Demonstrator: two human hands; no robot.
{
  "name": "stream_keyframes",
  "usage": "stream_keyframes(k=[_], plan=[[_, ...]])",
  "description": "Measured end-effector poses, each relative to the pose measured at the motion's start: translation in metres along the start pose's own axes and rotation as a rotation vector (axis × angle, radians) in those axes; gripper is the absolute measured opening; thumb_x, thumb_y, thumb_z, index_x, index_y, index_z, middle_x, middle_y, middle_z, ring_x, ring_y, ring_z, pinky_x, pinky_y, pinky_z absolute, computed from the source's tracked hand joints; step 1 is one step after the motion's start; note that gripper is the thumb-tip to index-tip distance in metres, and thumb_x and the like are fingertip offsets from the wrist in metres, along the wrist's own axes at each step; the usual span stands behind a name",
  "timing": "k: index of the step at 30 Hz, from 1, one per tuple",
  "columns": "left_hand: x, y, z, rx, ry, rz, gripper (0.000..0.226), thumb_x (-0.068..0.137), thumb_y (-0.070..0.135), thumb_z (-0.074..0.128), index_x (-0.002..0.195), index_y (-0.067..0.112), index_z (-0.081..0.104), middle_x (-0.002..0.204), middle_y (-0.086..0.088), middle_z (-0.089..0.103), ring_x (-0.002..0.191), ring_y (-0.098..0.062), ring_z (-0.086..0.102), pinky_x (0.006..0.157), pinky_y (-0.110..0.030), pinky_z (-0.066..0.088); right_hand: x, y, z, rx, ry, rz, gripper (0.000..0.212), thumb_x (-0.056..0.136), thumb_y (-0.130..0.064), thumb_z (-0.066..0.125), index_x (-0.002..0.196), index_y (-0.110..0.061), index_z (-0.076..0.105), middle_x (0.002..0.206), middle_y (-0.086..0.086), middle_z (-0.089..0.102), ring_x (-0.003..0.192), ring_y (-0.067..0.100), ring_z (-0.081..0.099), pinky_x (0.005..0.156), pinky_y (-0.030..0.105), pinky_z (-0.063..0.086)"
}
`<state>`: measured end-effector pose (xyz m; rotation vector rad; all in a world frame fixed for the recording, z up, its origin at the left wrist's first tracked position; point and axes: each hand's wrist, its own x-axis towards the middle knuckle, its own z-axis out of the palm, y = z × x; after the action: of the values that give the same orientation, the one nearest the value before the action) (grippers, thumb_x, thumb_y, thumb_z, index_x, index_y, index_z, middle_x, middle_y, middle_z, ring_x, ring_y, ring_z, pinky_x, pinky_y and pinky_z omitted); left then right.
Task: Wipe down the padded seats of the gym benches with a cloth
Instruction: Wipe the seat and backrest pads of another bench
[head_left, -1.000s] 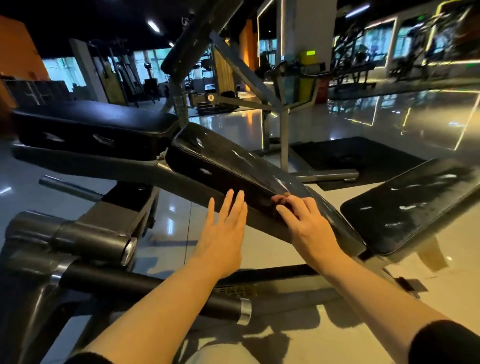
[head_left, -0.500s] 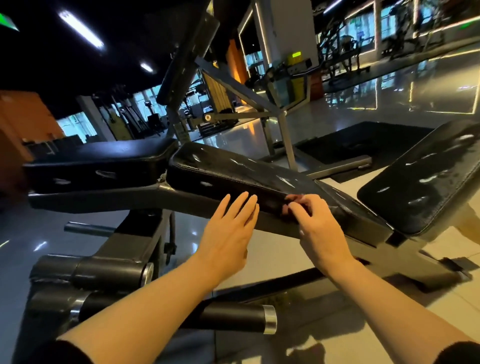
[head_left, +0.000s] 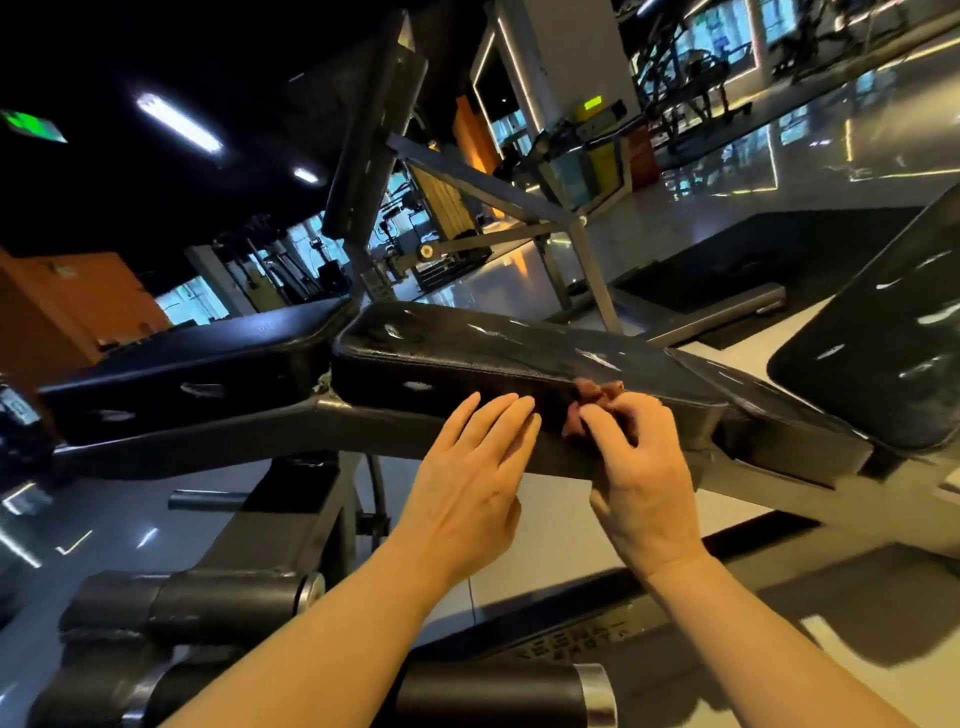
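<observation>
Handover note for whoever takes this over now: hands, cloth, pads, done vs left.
Right hand: pinches the reddish cloth against the near side edge of the middle seat pad.
Left hand: open, fingers straight, on the same edge beside the cloth.
Done: cannot tell which pads have been wiped.
Left: wipe this pad's top, then the left pad and right pad.

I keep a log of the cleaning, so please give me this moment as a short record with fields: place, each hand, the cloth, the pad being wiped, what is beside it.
place: gym, glossy floor
left hand: fingers straight, flat against near side of centre pad
right hand: fingers curled, pinching the cloth
cloth: small, reddish-brown, bunched, pressed on near edge of centre pad
centre pad: black, tilted, shiny streaks on top
left pad: black, adjoining
right pad: black, angled upward
foam rollers: lower left
</observation>
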<state>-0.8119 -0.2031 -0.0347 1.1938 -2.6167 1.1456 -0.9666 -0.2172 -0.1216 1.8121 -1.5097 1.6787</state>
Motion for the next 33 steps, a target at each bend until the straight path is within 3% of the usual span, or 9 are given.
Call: stream_keyframes(k=[4,8,10,13,17,20,23,27,33], plan=[[0.000,-0.002,-0.002,-0.095,0.059,-0.020,0.066,0.068,0.015,0.069,0.131,0.004,0.054,0.139,-0.011,0.048,0.132,-0.025,0.042,0.116,-0.044,0.029,0.010,-0.025,0.011,0.097,0.024,-0.074,0.035,0.081,-0.007,0.062,0.116,-0.003,0.064,0.112,0.021,0.059,0.100,0.034,0.058,0.076,0.034,0.055],[0.001,-0.001,-0.002,-0.095,0.082,-0.030,0.068,0.066,0.020,0.074,0.129,0.004,0.056,0.135,-0.012,0.052,0.128,-0.025,0.043,0.114,-0.043,0.031,0.013,-0.018,0.008,0.066,0.030,-0.054,0.036,0.073,-0.003,0.074,0.107,-0.004,0.065,0.107,0.020,0.058,0.095,0.033,0.058,0.064,0.032,0.056],[0.001,0.000,-0.003,-0.084,0.078,-0.037,0.070,0.063,0.024,0.076,0.127,0.002,0.058,0.133,-0.013,0.053,0.127,-0.026,0.044,0.113,-0.043,0.033,0.011,-0.014,0.008,0.088,0.112,0.063,0.034,0.070,0.001,0.073,0.103,-0.005,0.064,0.105,0.019,0.057,0.092,0.033,0.057,0.064,0.026,0.051],[0.002,0.001,-0.003,-0.091,0.094,-0.045,0.062,0.068,0.017,0.075,0.126,0.001,0.059,0.133,-0.013,0.053,0.126,-0.025,0.045,0.113,-0.043,0.034,0.010,-0.021,0.014,0.183,0.242,0.244,0.038,0.072,0.009,0.068,0.107,-0.005,0.061,0.106,0.020,0.054,0.096,0.031,0.053,0.078,0.016,0.037],[0.002,0.001,-0.001,-0.165,0.151,-0.051,0.053,0.072,0.006,0.071,0.123,0.002,0.059,0.127,-0.012,0.055,0.120,-0.024,0.047,0.108,-0.043,0.039,0.004,-0.035,0.021,0.162,0.145,0.050,0.043,0.079,0.001,0.069,0.120,-0.007,0.060,0.121,0.021,0.054,0.108,0.029,0.048,0.093,0.022,0.040],[0.001,0.000,-0.001,-0.157,0.159,-0.059,0.052,0.071,0.006,0.071,0.122,0.002,0.060,0.125,-0.013,0.056,0.118,-0.025,0.048,0.105,-0.044,0.042,0.009,-0.027,0.016,0.096,0.086,-0.061,0.036,0.078,-0.002,0.070,0.113,-0.004,0.066,0.121,0.021,0.057,0.106,0.031,0.050,0.083,0.030,0.050],[0.001,0.002,0.000,-0.106,0.113,-0.038,0.057,0.070,0.011,0.073,0.125,0.001,0.059,0.128,-0.014,0.055,0.121,-0.026,0.045,0.108,-0.043,0.040,0.009,-0.002,0.008,0.019,0.046,-0.109,0.024,0.081,-0.012,0.068,0.103,-0.004,0.068,0.117,0.021,0.059,0.102,0.031,0.049,0.074,0.033,0.051],[0.002,0.007,-0.001,-0.054,0.071,-0.002,0.061,0.069,0.016,0.075,0.126,0.002,0.059,0.130,-0.015,0.055,0.123,-0.026,0.043,0.108,-0.038,0.035,-0.009,0.029,0.002,-0.071,0.048,0.067,0.037,0.069,-0.003,0.077,0.105,-0.004,0.067,0.114,0.023,0.057,0.101,0.035,0.049,0.073,0.032,0.048],[0.002,0.006,-0.004,-0.072,0.105,-0.078,0.057,0.070,0.013,0.074,0.124,0.003,0.060,0.129,-0.014,0.055,0.123,-0.029,0.048,0.107,-0.038,0.037,-0.003,0.003,0.004,0.016,0.110,0.194,0.028,0.074,0.000,0.070,0.101,-0.006,0.065,0.113,0.021,0.055,0.100,0.034,0.050,0.083,0.027,0.039]])
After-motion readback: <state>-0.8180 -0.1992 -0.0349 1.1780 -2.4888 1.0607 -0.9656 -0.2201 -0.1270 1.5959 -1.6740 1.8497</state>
